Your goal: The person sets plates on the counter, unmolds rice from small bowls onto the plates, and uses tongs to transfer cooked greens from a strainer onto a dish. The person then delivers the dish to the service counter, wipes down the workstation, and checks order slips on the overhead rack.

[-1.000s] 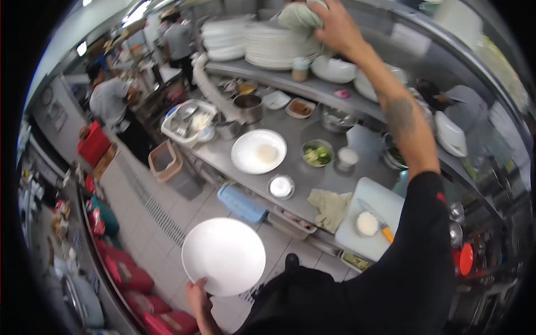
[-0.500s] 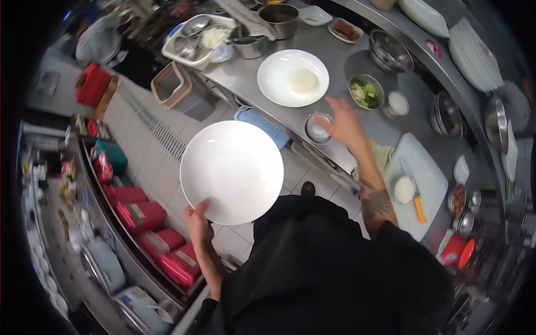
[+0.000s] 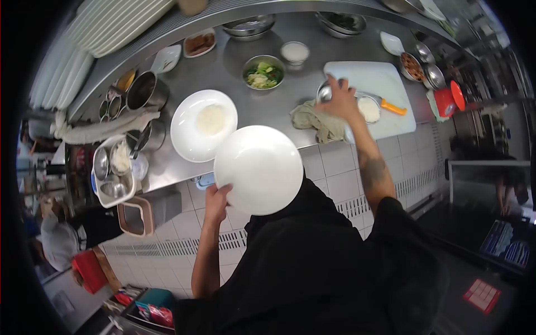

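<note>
My left hand (image 3: 218, 202) grips the rim of an empty white plate (image 3: 258, 170), thumb on top, beside the counter's front edge. My right hand (image 3: 338, 101) reaches over the left part of a white cutting board (image 3: 385, 75), its fingers on a small metal bowl (image 3: 323, 92). Close by on the board are a bowl of white food (image 3: 368, 109) and a knife with an orange handle (image 3: 394, 107). A greenish cloth (image 3: 319, 123) lies left of the board. Another white plate (image 3: 187, 125) with a round pale piece (image 3: 211, 119) on it rests on the counter.
Behind stand a bowl of chopped greens (image 3: 263, 73), a cup of white contents (image 3: 295, 52) and metal bowls (image 3: 248, 27). A white tub (image 3: 118, 187) and a pot (image 3: 146, 92) are at left, above a bin (image 3: 135, 216). A co-worker (image 3: 61, 237) stands at far left.
My right hand came down from the shelf, passed over the counter, and is now at the small metal bowl by the board. The view has turned; my left hand still holds the plate.
</note>
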{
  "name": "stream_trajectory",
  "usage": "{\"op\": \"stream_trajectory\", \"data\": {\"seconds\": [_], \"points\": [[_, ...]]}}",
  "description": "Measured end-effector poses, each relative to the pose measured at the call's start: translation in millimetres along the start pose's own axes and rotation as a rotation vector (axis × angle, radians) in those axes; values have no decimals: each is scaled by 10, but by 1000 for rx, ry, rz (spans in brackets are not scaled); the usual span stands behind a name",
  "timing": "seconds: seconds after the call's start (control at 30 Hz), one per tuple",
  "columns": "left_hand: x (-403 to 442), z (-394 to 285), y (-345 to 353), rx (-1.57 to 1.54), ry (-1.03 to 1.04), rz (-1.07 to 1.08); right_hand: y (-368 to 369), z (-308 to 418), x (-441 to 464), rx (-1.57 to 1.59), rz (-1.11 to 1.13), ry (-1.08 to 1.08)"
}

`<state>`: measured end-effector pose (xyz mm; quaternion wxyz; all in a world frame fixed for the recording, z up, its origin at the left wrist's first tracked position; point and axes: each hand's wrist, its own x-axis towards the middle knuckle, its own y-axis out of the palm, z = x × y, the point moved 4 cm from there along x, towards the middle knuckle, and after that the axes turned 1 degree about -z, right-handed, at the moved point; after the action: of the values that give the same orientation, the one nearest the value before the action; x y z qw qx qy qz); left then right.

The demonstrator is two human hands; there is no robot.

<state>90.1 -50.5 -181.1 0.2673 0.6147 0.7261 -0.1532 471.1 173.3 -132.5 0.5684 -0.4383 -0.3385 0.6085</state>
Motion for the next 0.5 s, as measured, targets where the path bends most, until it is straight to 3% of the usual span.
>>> {"op": "stream_trajectory", "data": {"seconds": [0.07,0.13,0.2,0.3,0.4,0.5], "points": [[421,75,268,38,-132,80,-51,-507,680,-73,-57,32],[758,133,510,24,-133,110,-52,-871,1162,-111,-107,40],[989,197,694,6,-126,131,-50,-1116,1472,-123,-18,43],[1169,331,781,-36,-221,59,-560,-993,1075,-152,-74,43],[1143,431,822,-271,-258,-91,-509,-1517,519,-65,-118,124],[866,450,671,-529,18,-385,-303,-1439,-69,-79,4,263]]}}
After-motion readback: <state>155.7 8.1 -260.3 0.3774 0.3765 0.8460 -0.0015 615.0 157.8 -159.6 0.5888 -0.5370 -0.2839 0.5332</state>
